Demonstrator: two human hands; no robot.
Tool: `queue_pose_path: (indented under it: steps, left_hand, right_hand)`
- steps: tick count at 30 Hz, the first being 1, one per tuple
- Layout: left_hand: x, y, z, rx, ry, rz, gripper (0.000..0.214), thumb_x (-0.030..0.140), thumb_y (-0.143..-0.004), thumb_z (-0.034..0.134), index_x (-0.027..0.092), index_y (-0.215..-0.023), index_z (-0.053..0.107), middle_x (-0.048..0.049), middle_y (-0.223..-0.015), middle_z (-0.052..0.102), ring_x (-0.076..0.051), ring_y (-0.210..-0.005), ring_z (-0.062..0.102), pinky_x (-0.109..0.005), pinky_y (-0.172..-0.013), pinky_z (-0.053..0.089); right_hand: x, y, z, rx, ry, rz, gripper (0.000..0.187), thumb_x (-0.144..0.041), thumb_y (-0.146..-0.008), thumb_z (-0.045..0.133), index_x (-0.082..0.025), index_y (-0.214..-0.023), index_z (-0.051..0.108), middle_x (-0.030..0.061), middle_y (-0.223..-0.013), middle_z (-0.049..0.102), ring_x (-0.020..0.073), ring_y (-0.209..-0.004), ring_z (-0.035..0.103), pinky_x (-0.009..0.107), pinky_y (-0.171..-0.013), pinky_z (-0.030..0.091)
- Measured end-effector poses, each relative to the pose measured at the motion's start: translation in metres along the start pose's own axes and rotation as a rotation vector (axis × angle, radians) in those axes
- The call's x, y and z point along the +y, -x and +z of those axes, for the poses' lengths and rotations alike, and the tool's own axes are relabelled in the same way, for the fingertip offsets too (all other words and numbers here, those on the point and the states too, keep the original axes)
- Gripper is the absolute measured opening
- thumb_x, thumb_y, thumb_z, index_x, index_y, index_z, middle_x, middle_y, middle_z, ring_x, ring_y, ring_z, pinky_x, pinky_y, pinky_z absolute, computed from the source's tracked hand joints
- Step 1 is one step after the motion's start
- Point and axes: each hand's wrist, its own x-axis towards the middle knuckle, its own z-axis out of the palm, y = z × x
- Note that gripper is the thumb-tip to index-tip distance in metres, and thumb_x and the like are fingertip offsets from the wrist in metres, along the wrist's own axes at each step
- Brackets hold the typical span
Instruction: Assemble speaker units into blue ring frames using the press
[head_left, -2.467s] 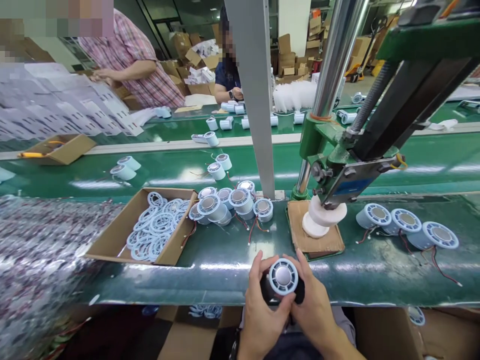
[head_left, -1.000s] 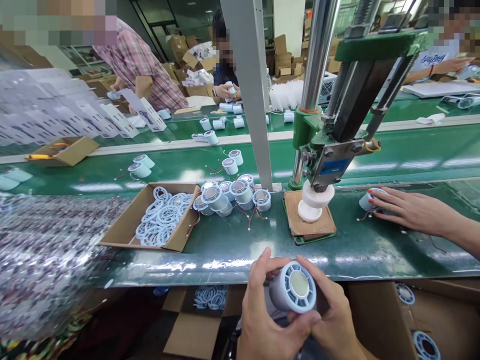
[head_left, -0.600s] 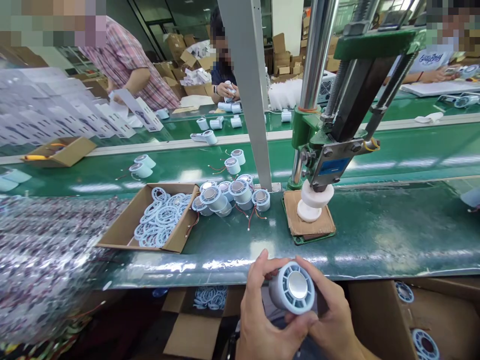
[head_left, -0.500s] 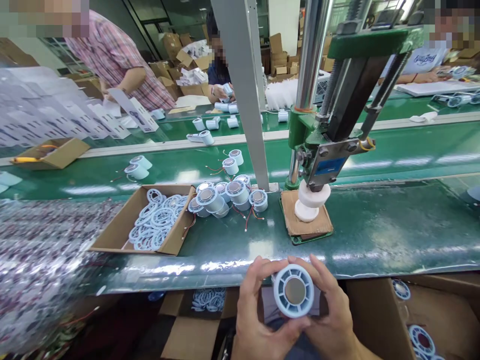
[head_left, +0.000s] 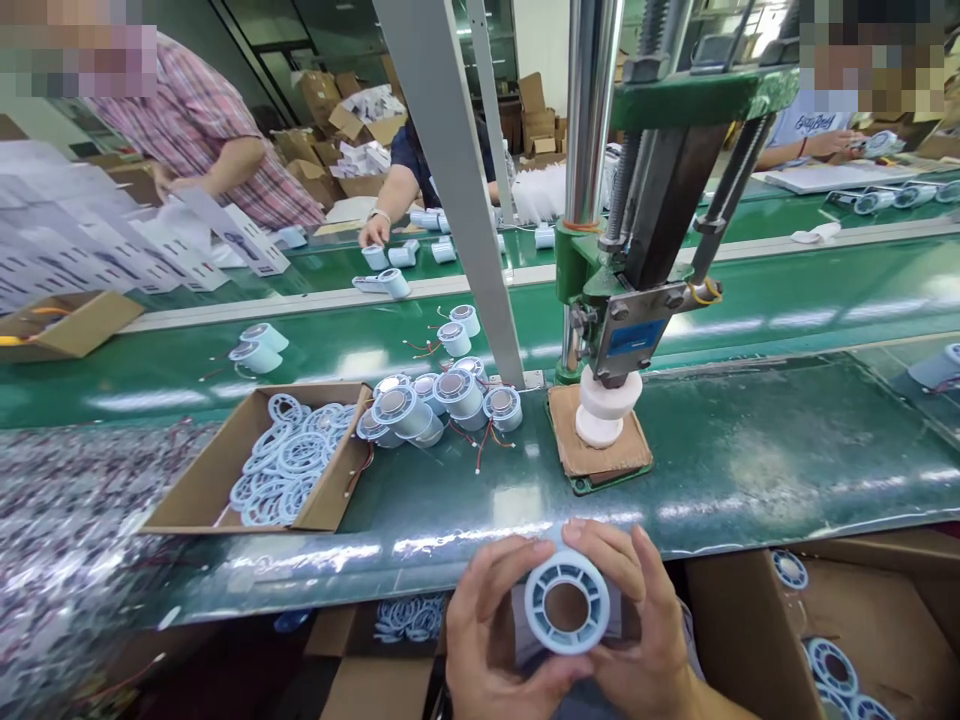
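Observation:
Both of my hands grip one light blue round housing (head_left: 568,640) low in the view, in front of the bench edge. Its ringed, slotted end faces me, around a dull metal-looking disc. My left hand (head_left: 484,630) curls round its left side, thumb below and fingers above. From the right, my right hand (head_left: 645,625) holds it with fingertips on the upper rim. Beyond them stands a green hand press (head_left: 634,260); its white round press head (head_left: 611,395) meets a white seat (head_left: 598,430) on a cardboard-covered base (head_left: 574,460).
Left on the bench, a cardboard box (head_left: 202,490) holds light blue rings (head_left: 304,450). Several wired housings (head_left: 457,395) cluster beside it. Bubble wrap (head_left: 75,540) covers the far left. An open carton (head_left: 892,625) with similar parts sits lower right. A grey post (head_left: 450,180) rises mid-bench; co-workers sit opposite.
The view has shifted slightly right. My hands still hold the housing, slightly lower and further left in view. Across the bench, a co-worker's hand has reached out to a light blue part.

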Motion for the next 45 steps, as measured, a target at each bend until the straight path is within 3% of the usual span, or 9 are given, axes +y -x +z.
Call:
queue_pose_path:
  steps: [6,9,15,22,25,30,38,41,45]
  left_hand:
    - [0.015,-0.005,-0.007,-0.157,-0.311,-0.077,0.058,0.040,-0.075,0.087,0.022,-0.126,0.066,-0.0101,-0.106,0.073,-0.027,-0.096,0.070,-0.037,-0.083,0.061]
    - [0.021,-0.005,-0.007,-0.142,-0.356,-0.062,0.058,0.036,-0.076,0.085,0.021,-0.128,0.064,-0.0103,-0.105,0.072,-0.027,-0.098,0.069,-0.032,-0.079,0.061]
    - [0.019,-0.006,-0.008,-0.160,-0.250,-0.105,0.059,0.036,-0.072,0.089,0.022,-0.124,0.067,-0.0098,-0.106,0.071,-0.025,-0.095,0.070,-0.032,-0.082,0.062]
    - [-0.008,0.012,-0.007,-0.022,0.146,-0.116,0.081,0.030,-0.081,0.084,0.027,-0.150,0.042,-0.0128,-0.122,0.074,-0.027,-0.119,0.068,-0.037,-0.097,0.059]
    - [-0.011,0.017,-0.003,0.067,0.175,-0.109,0.082,0.033,-0.079,0.085,0.026,-0.149,0.044,-0.0131,-0.118,0.076,-0.028,-0.114,0.071,-0.036,-0.094,0.061]
    - [0.003,0.017,0.006,0.115,0.151,-0.308,0.073,0.042,-0.083,0.080,0.028,-0.146,0.045,-0.0131,-0.125,0.071,-0.028,-0.115,0.070,-0.036,-0.094,0.059]
    - [0.004,0.013,0.002,0.056,0.147,-0.308,0.069,0.043,-0.088,0.076,0.032,-0.147,0.043,-0.0096,-0.129,0.069,-0.022,-0.118,0.068,-0.029,-0.098,0.056]
    - [0.000,0.012,-0.007,-0.005,0.038,-0.190,0.073,0.040,-0.087,0.077,0.030,-0.150,0.040,-0.0117,-0.127,0.070,-0.025,-0.114,0.070,-0.035,-0.093,0.059]
    - [0.012,0.007,-0.007,-0.033,-0.292,-0.139,0.063,0.045,-0.081,0.082,0.023,-0.134,0.057,-0.0106,-0.113,0.072,-0.027,-0.103,0.070,-0.038,-0.089,0.058]
  right_hand:
    - [-0.001,0.013,0.006,-0.036,-0.283,0.263,0.095,-0.050,-0.090,0.070,-0.023,-0.162,0.014,0.0152,-0.118,0.074,0.0249,-0.110,0.074,0.038,-0.095,0.062]
    - [-0.001,0.016,0.008,-0.048,-0.350,0.310,0.100,-0.047,-0.087,0.075,-0.026,-0.162,0.012,0.0138,-0.120,0.074,0.0241,-0.109,0.074,0.035,-0.094,0.063]
    - [-0.002,0.010,0.007,0.008,-0.245,0.193,0.088,-0.037,-0.094,0.068,-0.021,-0.162,0.015,0.0137,-0.117,0.074,0.0238,-0.112,0.072,0.039,-0.097,0.061]
    - [-0.003,0.003,0.000,0.007,0.019,-0.021,0.088,-0.024,-0.092,0.069,-0.019,-0.162,0.016,0.0140,-0.111,0.076,0.0251,-0.109,0.068,0.044,-0.089,0.061]
    - [-0.003,0.003,-0.001,-0.003,0.029,-0.015,0.090,-0.016,-0.089,0.068,-0.020,-0.162,0.015,0.0135,-0.111,0.077,0.0252,-0.108,0.067,0.044,-0.088,0.061]
    - [-0.004,0.003,0.002,-0.025,0.074,-0.023,0.094,-0.002,-0.080,0.062,-0.016,-0.161,0.018,0.0127,-0.115,0.076,0.0246,-0.108,0.065,0.044,-0.091,0.059]
    - [-0.003,0.004,0.004,-0.067,0.084,0.025,0.093,-0.001,-0.079,0.059,-0.019,-0.161,0.019,0.0106,-0.116,0.076,0.0248,-0.106,0.067,0.043,-0.091,0.061]
    - [-0.002,0.008,0.006,-0.099,0.011,0.100,0.087,-0.008,-0.086,0.060,-0.020,-0.161,0.018,0.0110,-0.118,0.075,0.0241,-0.111,0.069,0.043,-0.098,0.059]
    - [-0.003,0.016,0.011,-0.060,-0.299,0.259,0.080,-0.043,-0.098,0.060,-0.021,-0.161,0.016,0.0165,-0.123,0.072,0.0244,-0.112,0.073,0.038,-0.096,0.062]
